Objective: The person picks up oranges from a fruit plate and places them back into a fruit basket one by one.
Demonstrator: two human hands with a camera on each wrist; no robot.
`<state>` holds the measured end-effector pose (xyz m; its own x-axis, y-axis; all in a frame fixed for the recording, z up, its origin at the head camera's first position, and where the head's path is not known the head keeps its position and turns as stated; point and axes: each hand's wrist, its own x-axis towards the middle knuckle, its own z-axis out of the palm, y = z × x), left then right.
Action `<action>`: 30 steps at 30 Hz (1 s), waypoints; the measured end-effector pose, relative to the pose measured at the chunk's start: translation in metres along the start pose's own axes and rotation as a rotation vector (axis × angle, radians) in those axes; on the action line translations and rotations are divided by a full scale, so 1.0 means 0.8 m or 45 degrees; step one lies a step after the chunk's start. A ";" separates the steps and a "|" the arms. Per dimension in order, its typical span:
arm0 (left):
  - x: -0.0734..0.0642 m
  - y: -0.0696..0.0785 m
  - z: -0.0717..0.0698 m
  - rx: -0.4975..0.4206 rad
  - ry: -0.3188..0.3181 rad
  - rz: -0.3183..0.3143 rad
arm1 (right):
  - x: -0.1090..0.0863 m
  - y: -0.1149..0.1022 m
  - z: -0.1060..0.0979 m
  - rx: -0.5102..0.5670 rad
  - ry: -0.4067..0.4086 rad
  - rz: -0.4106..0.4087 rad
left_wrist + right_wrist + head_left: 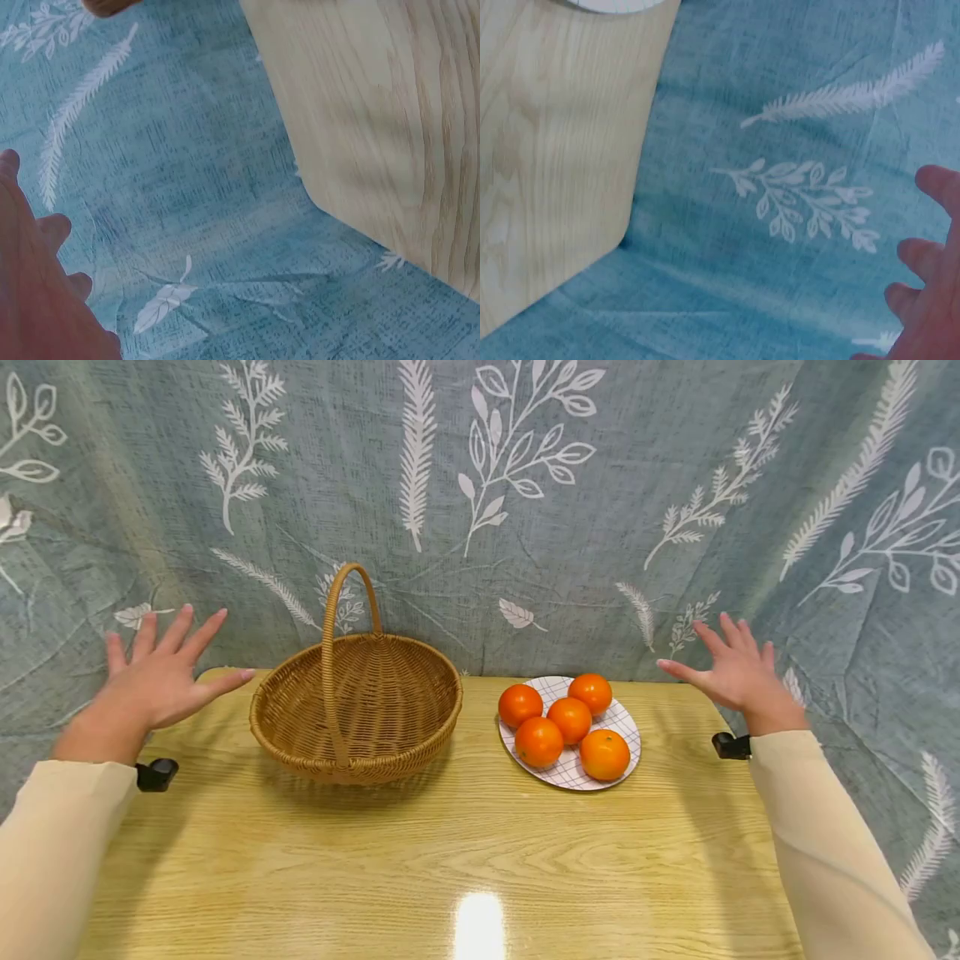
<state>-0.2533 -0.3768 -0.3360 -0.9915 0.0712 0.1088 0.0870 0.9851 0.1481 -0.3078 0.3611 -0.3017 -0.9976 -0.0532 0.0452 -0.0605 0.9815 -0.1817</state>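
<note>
In the head view my left hand (159,681) is held in the air with fingers spread, left of a brown wicker basket (420,693) with a tall arched handle. No contents show inside the basket. My right hand (738,672) is likewise spread in the air, to the right of a white checked plate (627,727). On that plate lie several oranges (570,720). Neither hand touches or holds anything. The left wrist view catches part of the left hand (37,292) at its edge; the right wrist view catches part of the right hand (934,285).
Basket and plate stand near the back edge of a light wooden table (420,852). A blue-grey curtain (337,485) with white leaf prints hangs behind and around the sides. Each wrist wears a black strap device (157,774). A bright reflection lies at the table's front.
</note>
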 end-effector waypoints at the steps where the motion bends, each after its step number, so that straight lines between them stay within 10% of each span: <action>1: 0.000 0.001 0.001 -0.003 0.001 0.004 | 0.000 -0.002 0.001 0.001 0.008 -0.007; 30: -0.021 0.027 0.044 -0.283 0.122 0.113 | -0.041 -0.033 0.073 0.288 0.238 -0.294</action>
<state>-0.2383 -0.3514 -0.3688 -0.9662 0.1303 0.2222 0.2030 0.9163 0.3452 -0.2758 0.3265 -0.3555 -0.9344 -0.2136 0.2851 -0.3104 0.8810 -0.3571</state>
